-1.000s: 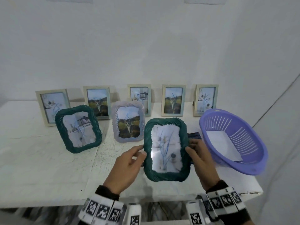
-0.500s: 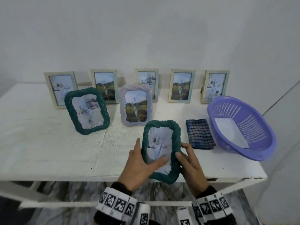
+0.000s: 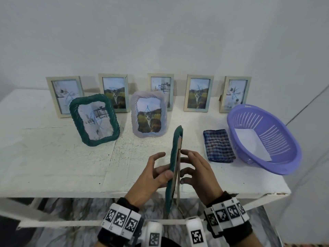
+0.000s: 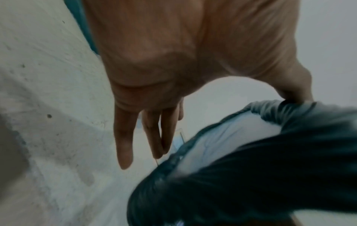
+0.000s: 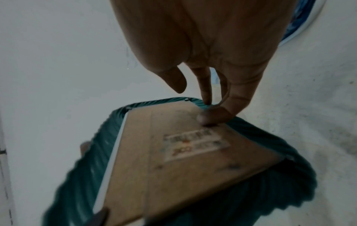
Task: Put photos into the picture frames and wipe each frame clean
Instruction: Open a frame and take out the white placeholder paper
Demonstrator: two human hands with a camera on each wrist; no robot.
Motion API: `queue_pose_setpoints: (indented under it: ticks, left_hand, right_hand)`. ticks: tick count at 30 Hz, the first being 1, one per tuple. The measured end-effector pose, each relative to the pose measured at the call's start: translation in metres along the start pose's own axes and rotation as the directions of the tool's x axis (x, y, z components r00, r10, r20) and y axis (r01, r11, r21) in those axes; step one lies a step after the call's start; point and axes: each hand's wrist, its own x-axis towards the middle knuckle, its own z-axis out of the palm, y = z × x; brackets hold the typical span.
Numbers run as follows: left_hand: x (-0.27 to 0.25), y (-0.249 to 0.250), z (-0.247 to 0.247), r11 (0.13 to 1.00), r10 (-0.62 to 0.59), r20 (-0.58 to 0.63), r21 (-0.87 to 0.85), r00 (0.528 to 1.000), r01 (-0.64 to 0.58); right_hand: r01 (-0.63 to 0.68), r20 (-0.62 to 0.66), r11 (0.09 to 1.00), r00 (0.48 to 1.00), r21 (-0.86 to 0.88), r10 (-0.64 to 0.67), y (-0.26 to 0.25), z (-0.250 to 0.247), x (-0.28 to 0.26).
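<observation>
A green frame (image 3: 175, 163) is held upright and edge-on above the near edge of the white worktop (image 3: 53, 157), between both hands. The left hand (image 3: 151, 177) is curled against its front side, the thumb laid on the rim. The right hand (image 3: 197, 173) is pressed to the brown backing board (image 5: 179, 152); in the right wrist view its thumb is seen on the board near a printed label (image 5: 195, 143), with fingers over the ribbed rim — a grasp from both sides.

Further back on the worktop, a second green frame (image 3: 94, 120) and a lilac frame (image 3: 149, 116) are stood up with photos inside, and five pale wooden frames (image 3: 198, 93) are lined along the wall. A folded checked cloth (image 3: 218, 147) is laid just right of the held frame, beside a purple basket (image 3: 277, 157) in which a white sheet (image 3: 249, 141) lies. The left wrist view is blurred — only the hand and the green rim can be made out.
</observation>
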Motion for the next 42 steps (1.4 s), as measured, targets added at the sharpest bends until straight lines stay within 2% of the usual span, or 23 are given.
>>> queue_pose_setpoints:
  ticks: [3,6,8,10,12,14,18,23,26,31,33,36,42]
  left_hand:
    - [-0.001,-0.003,-0.018,0.999,0.023,-0.092,-0.044,0.995,-0.027]
    - [0.000,-0.014,-0.037,0.994,0.074,-0.254,-0.057,0.964,-0.092]
    - [0.005,-0.022,-0.047,0.998,0.063,-0.333,0.008,0.941,-0.064]
    - [0.011,-0.032,-0.053,0.993,0.041,-0.367,0.115,0.929,0.001]
    - [0.017,-0.042,-0.056,0.970,0.040,-0.388,0.237,0.921,0.058]
    - [0.022,-0.050,-0.059,0.932,0.062,-0.426,0.347,0.903,0.100]
    - [0.030,-0.063,-0.062,0.869,0.103,-0.445,0.476,0.890,0.137]
    - [0.034,-0.065,-0.063,0.857,0.086,-0.452,0.488,0.888,0.165]
    - [0.035,-0.062,-0.059,0.885,0.077,-0.470,0.438,0.879,0.157]
    - [0.039,-0.062,-0.061,0.901,0.031,-0.476,0.395,0.879,0.182]
    - [0.039,-0.062,-0.063,0.901,0.015,-0.476,0.387,0.879,0.194]
    - [0.039,-0.062,-0.063,0.903,0.010,-0.471,0.384,0.882,0.194]
    - [0.039,-0.060,-0.062,0.896,0.021,-0.464,0.402,0.886,0.189]
  right_hand:
    - [0.061,-0.091,0.987,0.993,-0.148,-0.075,0.004,-0.011,0.003]
    - [0.102,-0.148,0.910,0.973,-0.403,-0.174,0.013,-0.025,0.009]
    - [0.082,-0.147,0.849,0.972,-0.522,-0.184,0.021,-0.032,0.015]
    - [0.079,-0.120,0.759,0.972,-0.646,-0.203,0.031,-0.038,0.020]
    - [0.082,-0.076,0.632,0.973,-0.771,-0.219,0.037,-0.039,0.023]
    - [0.086,-0.046,0.542,0.973,-0.836,-0.225,0.041,-0.037,0.025]
    - [0.090,-0.031,0.484,0.971,-0.870,-0.237,0.044,-0.034,0.027]
    - [0.133,0.034,0.365,0.963,-0.921,-0.266,0.043,-0.036,0.037]
    - [0.181,0.132,0.186,0.959,-0.966,-0.251,0.036,-0.032,0.049]
    - [0.205,0.217,-0.179,0.975,-0.962,-0.049,0.023,-0.025,0.068]
    - [0.219,0.230,-0.272,0.973,-0.937,-0.011,0.020,-0.025,0.072]
    - [0.260,0.277,-0.324,0.961,-0.910,-0.007,0.018,-0.028,0.073]
    - [0.354,0.358,-0.280,0.933,-0.892,0.038,0.021,-0.044,0.079]
